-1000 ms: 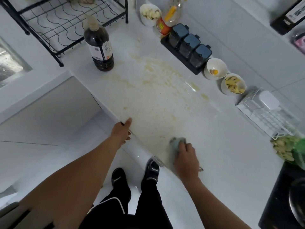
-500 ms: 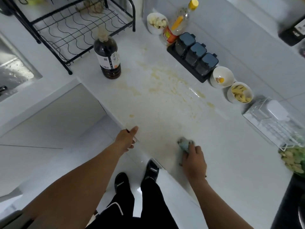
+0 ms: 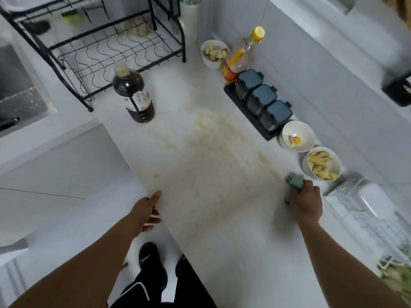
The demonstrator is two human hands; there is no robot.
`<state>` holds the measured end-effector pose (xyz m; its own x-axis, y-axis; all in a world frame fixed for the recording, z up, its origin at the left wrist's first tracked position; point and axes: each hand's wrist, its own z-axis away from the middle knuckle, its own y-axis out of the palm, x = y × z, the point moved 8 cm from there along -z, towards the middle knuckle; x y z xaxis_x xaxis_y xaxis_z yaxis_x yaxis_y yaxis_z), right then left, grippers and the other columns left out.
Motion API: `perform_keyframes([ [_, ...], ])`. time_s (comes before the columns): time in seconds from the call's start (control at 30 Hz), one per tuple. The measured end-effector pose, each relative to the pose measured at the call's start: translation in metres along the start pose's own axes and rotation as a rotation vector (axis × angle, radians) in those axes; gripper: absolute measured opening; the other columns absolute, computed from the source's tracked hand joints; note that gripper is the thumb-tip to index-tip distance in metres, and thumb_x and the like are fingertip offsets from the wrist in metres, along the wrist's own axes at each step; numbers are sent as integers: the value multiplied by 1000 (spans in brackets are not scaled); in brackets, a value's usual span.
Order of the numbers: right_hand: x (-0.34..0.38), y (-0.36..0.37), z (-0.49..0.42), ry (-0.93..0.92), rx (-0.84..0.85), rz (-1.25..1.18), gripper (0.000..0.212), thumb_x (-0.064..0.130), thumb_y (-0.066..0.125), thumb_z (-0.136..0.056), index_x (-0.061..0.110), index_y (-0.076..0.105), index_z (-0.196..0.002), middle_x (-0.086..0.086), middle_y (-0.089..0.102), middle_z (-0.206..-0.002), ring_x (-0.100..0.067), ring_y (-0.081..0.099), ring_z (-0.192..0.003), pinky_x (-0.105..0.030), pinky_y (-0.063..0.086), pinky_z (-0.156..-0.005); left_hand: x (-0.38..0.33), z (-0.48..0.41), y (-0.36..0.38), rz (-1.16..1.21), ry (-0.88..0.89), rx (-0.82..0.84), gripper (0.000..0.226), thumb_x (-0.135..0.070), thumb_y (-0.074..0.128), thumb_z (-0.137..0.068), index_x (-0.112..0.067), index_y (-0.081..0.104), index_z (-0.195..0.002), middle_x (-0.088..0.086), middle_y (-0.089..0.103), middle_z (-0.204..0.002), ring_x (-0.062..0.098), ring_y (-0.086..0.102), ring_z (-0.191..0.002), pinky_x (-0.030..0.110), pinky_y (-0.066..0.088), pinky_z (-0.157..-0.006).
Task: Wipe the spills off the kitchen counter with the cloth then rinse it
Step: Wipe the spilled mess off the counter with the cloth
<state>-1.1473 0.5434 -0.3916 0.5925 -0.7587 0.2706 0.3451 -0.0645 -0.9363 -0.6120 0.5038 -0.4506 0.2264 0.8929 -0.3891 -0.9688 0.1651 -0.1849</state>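
Observation:
A white kitchen counter (image 3: 240, 236) carries yellowish spill smears (image 3: 213, 138) across its middle, from near the dark bottle toward the bowls. My right hand (image 3: 305, 202) presses a bunched blue-grey cloth (image 3: 294, 182) onto the counter near the back right, just in front of a bowl of sliced food. Most of the cloth is hidden under the fingers. My left hand (image 3: 148, 211) rests on the counter's front edge, thumb on top, holding no object.
A dark sauce bottle (image 3: 133, 95) stands at the left by a black wire rack (image 3: 106, 52). Along the wall sit a three-jar spice set (image 3: 260, 98), an oil bottle (image 3: 240, 55) and three white bowls (image 3: 323, 166). A sink (image 3: 20, 94) lies far left.
My right hand has pushed the cloth away from the front edge toward the back right, up to the bowl of sliced food. The left hand stays on the counter edge.

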Motion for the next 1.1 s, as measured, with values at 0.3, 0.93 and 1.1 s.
perform_keyframes([
  [0.3, 71, 33, 41, -556, -13, 142, 47, 14, 61, -87, 6, 53, -132, -20, 55, -115, -41, 54, -101, -48, 52, -72, -2, 12, 10, 51, -4, -76, 55, -65, 48, -96, -12, 56, -108, 14, 65, -101, 29, 65, -82, 36, 47, -69],
  [0.93, 86, 39, 54, -714, 60, 192, 46, 16, 64, -88, 8, 57, -132, -19, 57, -113, -41, 56, -100, -46, 52, -74, 3, 9, 6, 70, -5, -12, 56, -70, 50, -93, -17, 60, -110, 10, 67, -102, 26, 69, -83, 38, 50, -74],
  [1.1, 79, 32, 53, -287, -52, 94, 46, 12, 52, -91, 4, 46, -136, -25, 52, -117, -45, 52, -103, -49, 49, -78, 2, 5, 2, 45, 6, 17, 59, -71, 51, -91, -16, 60, -109, 9, 66, -99, 25, 70, -83, 37, 51, -74],
])
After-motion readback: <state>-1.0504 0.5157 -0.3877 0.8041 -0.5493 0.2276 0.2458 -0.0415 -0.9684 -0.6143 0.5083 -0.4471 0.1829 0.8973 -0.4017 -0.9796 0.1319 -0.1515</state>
